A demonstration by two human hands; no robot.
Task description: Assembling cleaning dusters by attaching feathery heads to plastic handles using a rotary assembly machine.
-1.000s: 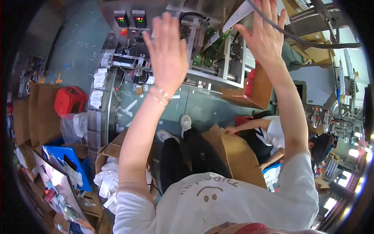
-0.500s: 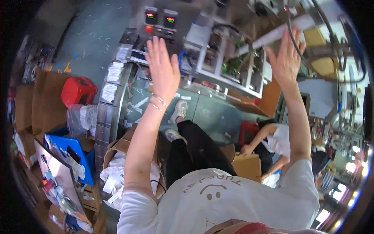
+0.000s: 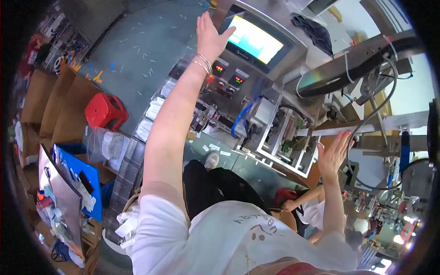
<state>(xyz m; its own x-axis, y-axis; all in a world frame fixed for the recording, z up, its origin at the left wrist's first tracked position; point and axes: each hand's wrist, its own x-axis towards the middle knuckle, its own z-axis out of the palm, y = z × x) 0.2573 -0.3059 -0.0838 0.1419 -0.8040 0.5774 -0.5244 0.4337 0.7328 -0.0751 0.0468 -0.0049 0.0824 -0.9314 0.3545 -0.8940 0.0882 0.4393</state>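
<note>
The fingers of our left hand are straight and close together, with the thumb stuck out to the right. The thumb tip overlaps the left edge of a lit touchscreen; we cannot tell whether it touches the glass. The screen sits in a tilted metal panel at the top of the machine, just right of this hand. The fingers of our right hand are also extended, the thumb apart from them, the palm turned inward. Their tips overlap a looping grey cable, and we cannot tell if they meet it.

Thin bracelets circle our left wrist, and just beside them is a red button. Below the screen we see two small digital displays with red and green digits. Between our hands, nearer the right one, stands a pale metal frame with a blue tube to its left.

Farther out on our left, white packets lie in piles along a metal track, near a red stool. Beneath our right forearm, a co-worker's hand rests by some cardboard.
</note>
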